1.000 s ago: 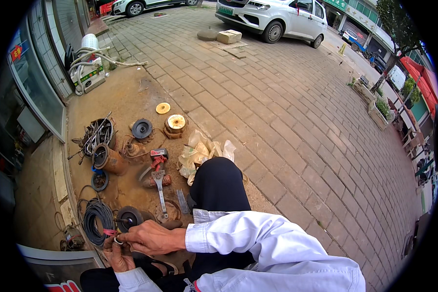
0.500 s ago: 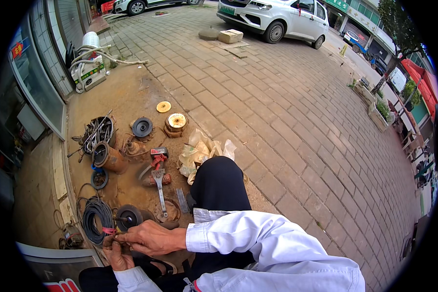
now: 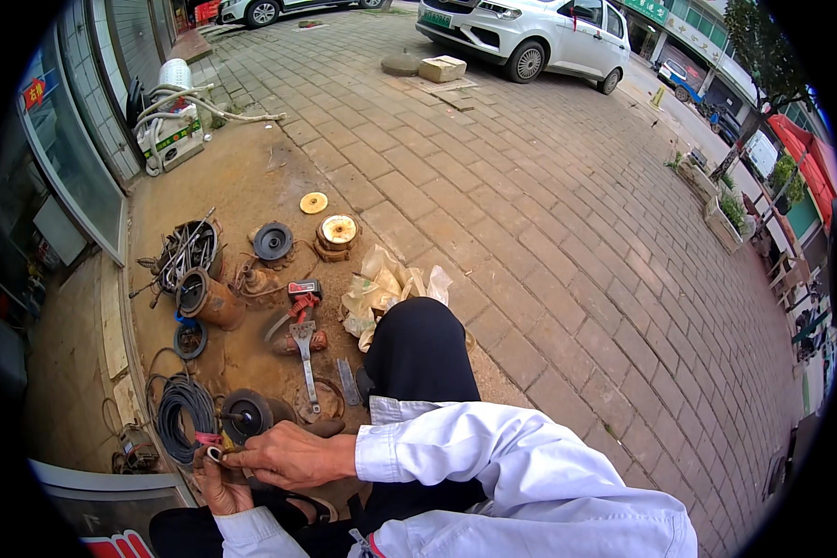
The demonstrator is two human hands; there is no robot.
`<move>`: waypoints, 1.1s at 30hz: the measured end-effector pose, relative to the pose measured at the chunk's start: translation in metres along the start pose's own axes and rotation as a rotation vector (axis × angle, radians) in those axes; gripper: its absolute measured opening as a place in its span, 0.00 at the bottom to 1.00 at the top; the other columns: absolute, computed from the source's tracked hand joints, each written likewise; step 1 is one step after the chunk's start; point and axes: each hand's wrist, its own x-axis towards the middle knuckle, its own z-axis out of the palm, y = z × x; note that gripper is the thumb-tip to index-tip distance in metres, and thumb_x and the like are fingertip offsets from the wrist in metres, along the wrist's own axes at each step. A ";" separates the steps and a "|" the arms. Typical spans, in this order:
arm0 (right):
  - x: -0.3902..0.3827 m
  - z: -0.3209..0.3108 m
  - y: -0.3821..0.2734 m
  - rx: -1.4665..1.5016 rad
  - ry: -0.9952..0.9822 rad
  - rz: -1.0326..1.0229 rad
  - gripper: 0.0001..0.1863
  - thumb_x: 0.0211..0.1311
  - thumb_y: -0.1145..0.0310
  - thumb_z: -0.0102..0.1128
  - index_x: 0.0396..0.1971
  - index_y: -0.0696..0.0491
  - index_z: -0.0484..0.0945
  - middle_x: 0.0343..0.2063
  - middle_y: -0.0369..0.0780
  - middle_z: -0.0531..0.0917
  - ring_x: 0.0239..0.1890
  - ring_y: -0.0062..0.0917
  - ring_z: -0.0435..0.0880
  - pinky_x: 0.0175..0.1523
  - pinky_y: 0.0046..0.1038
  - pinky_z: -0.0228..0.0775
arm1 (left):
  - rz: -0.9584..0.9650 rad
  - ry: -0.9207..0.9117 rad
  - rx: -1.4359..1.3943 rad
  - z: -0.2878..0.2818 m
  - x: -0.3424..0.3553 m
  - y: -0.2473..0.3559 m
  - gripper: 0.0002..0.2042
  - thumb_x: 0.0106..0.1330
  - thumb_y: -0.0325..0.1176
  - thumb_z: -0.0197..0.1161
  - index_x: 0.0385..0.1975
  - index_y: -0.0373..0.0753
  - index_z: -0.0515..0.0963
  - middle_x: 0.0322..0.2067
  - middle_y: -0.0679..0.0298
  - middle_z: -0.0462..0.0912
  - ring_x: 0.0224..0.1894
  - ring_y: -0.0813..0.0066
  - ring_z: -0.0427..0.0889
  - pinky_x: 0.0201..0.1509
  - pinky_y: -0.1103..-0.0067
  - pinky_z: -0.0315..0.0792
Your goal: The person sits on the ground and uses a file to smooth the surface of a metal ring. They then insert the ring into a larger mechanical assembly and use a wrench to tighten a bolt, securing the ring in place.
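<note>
Low at the left, my left hand (image 3: 219,488) pinches a small dark ring (image 3: 214,454) with a pale centre between thumb and fingers. My right hand (image 3: 293,456) is beside it, its index fingertip touching or nearly touching the ring and its other fingers curled. Whether the right hand holds anything small is hidden. Just beyond the hands stands a round dark motor part (image 3: 247,416) with a shaft. A coil of black cable (image 3: 184,418) tied in pink lies left of it. The red cordless power tool (image 3: 304,299) and a grey metal tool (image 3: 307,365) rest farther off.
A rusty cylinder (image 3: 216,305) stands near a bucket of metal tools (image 3: 195,253). Beyond are a black pulley (image 3: 272,242) and a yellowish wheel (image 3: 338,230). Crumpled plastic (image 3: 381,290) lies by my knee. A glass door (image 3: 74,158) borders the left; a white car (image 3: 539,37) is parked beyond.
The ring has come into view at my left fingertips, its pale centre now showing. My left fingers have shifted slightly; the right hand stays nearly in place.
</note>
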 end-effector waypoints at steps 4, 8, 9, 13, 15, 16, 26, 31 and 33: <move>-0.001 0.002 0.004 -0.036 0.008 0.020 0.24 0.55 0.72 0.60 0.55 0.57 0.75 0.26 0.46 0.78 0.28 0.46 0.80 0.31 0.43 0.71 | -0.006 -0.026 -0.018 -0.001 0.000 0.001 0.09 0.67 0.26 0.65 0.45 0.35 0.78 0.42 0.57 0.84 0.43 0.68 0.86 0.47 0.77 0.85; -0.001 0.002 0.004 -0.048 0.002 0.043 0.23 0.55 0.72 0.60 0.53 0.58 0.76 0.26 0.46 0.79 0.28 0.45 0.81 0.30 0.43 0.71 | 0.021 -0.035 0.019 0.006 -0.001 0.001 0.08 0.67 0.27 0.64 0.43 0.35 0.78 0.40 0.55 0.84 0.40 0.69 0.86 0.42 0.79 0.86; -0.001 0.003 0.005 -0.059 0.015 0.040 0.23 0.56 0.72 0.60 0.53 0.58 0.76 0.26 0.46 0.79 0.28 0.45 0.81 0.30 0.42 0.71 | 0.010 -0.035 0.033 0.004 -0.001 0.001 0.07 0.67 0.27 0.64 0.43 0.35 0.79 0.40 0.55 0.85 0.39 0.69 0.86 0.40 0.79 0.86; -0.001 0.007 0.008 -0.095 0.065 0.044 0.23 0.57 0.70 0.61 0.54 0.57 0.75 0.26 0.45 0.79 0.27 0.45 0.81 0.29 0.42 0.71 | -0.012 -0.034 0.105 0.000 -0.001 0.000 0.07 0.67 0.27 0.64 0.43 0.34 0.80 0.39 0.55 0.86 0.35 0.70 0.87 0.35 0.80 0.86; 0.000 0.008 0.009 -0.100 0.084 0.053 0.23 0.58 0.70 0.61 0.54 0.57 0.75 0.26 0.45 0.79 0.27 0.45 0.81 0.29 0.41 0.71 | -0.025 -0.026 0.147 0.006 -0.003 -0.001 0.08 0.66 0.27 0.66 0.43 0.35 0.80 0.38 0.56 0.86 0.33 0.72 0.87 0.34 0.80 0.86; 0.000 0.008 0.011 -0.097 0.090 0.058 0.23 0.58 0.70 0.61 0.55 0.57 0.75 0.26 0.45 0.79 0.27 0.45 0.81 0.29 0.41 0.71 | -0.036 -0.020 0.167 0.014 -0.005 0.000 0.09 0.64 0.28 0.68 0.42 0.35 0.81 0.37 0.58 0.86 0.33 0.73 0.86 0.34 0.81 0.85; 0.000 0.002 0.006 -0.059 0.068 0.044 0.24 0.58 0.71 0.59 0.57 0.56 0.74 0.27 0.46 0.79 0.30 0.45 0.81 0.31 0.42 0.71 | -0.054 -0.103 0.163 0.016 -0.005 -0.004 0.09 0.66 0.27 0.66 0.44 0.34 0.80 0.40 0.55 0.85 0.35 0.71 0.85 0.41 0.79 0.85; 0.002 -0.001 0.002 0.022 0.033 0.037 0.24 0.59 0.72 0.57 0.57 0.58 0.75 0.29 0.47 0.80 0.31 0.46 0.81 0.33 0.42 0.72 | -0.046 -0.138 0.094 0.022 -0.007 -0.002 0.09 0.66 0.27 0.66 0.44 0.35 0.80 0.41 0.55 0.85 0.39 0.70 0.86 0.45 0.78 0.84; 0.003 0.000 0.003 0.067 0.038 0.019 0.24 0.59 0.72 0.56 0.57 0.59 0.75 0.30 0.48 0.81 0.32 0.46 0.82 0.34 0.41 0.73 | -0.051 -0.151 0.063 0.021 -0.007 -0.002 0.10 0.65 0.27 0.67 0.44 0.36 0.80 0.41 0.55 0.85 0.40 0.69 0.86 0.45 0.77 0.84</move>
